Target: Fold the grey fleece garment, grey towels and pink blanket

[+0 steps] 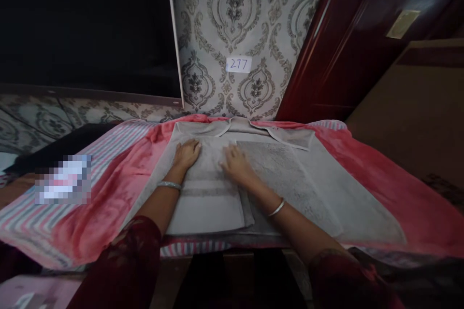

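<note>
A light-grey folded cloth lies flat, with a darker band across its lower part. Flat on its upper left part rests my left hand, fingers stretched out and holding nothing. My right hand is at the cloth's upper right side, its fingers apart and a little blurred by motion. Beside it on the right is a darker grey textured panel. A wider pale grey cloth spreads around and under these, its light-edged flaps lying at the back.
Underneath is a pink blanket with a striped border. A patterned wall with a "277" label stands behind. A large dark screen is at the left, a dark red door at the right. A blurred-out item lies left.
</note>
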`<state>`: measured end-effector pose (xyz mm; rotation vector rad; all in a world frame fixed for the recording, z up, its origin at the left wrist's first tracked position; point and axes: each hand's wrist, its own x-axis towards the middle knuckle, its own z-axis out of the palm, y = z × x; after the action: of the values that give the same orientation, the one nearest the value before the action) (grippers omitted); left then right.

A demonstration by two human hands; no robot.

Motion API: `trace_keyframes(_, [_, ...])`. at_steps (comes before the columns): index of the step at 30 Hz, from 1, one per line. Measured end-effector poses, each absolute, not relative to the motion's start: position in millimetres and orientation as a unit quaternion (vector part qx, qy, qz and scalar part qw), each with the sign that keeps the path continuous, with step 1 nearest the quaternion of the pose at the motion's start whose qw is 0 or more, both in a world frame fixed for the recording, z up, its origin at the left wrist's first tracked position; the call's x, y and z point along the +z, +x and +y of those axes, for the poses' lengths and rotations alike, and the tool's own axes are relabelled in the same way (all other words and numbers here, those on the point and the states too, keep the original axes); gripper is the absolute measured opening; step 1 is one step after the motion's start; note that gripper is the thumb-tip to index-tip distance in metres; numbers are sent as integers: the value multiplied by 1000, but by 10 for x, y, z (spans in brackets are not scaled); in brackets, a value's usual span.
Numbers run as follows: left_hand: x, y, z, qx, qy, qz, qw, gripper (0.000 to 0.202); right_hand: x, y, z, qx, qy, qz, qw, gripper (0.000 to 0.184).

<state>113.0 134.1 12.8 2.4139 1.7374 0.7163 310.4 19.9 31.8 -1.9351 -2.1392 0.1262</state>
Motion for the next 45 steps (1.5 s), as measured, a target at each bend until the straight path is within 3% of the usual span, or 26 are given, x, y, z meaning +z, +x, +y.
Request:
trace_keyframes(5, [142,1134,1308,222,796,564,5,46,141,2705,-200,85,-536,-832,110,69])
trace_keyframes(16, [292,1271,1132,179,792,582,-49,46,-99,3808,-703,50,-673,-734,77,62])
trace_keyframes(25, [459,1278,749,88,833,546,-1,45,-115,3953,-933,84,-678,-724,95,58])
trace_keyframes(32, [294,1500,20,61,913,400,46,62,-208,4425,-1036,73,-684,-710,150,55])
trace_keyframes(39, [66,1824,-244,81,924,371,36,60,-270,5248,-1260,-23,-814,-555,172,53])
trace_keyframes(45, [-81,1757,-181,126,925,359,18,60,-245,5366,-1310,-45,-831,-525,178,51])
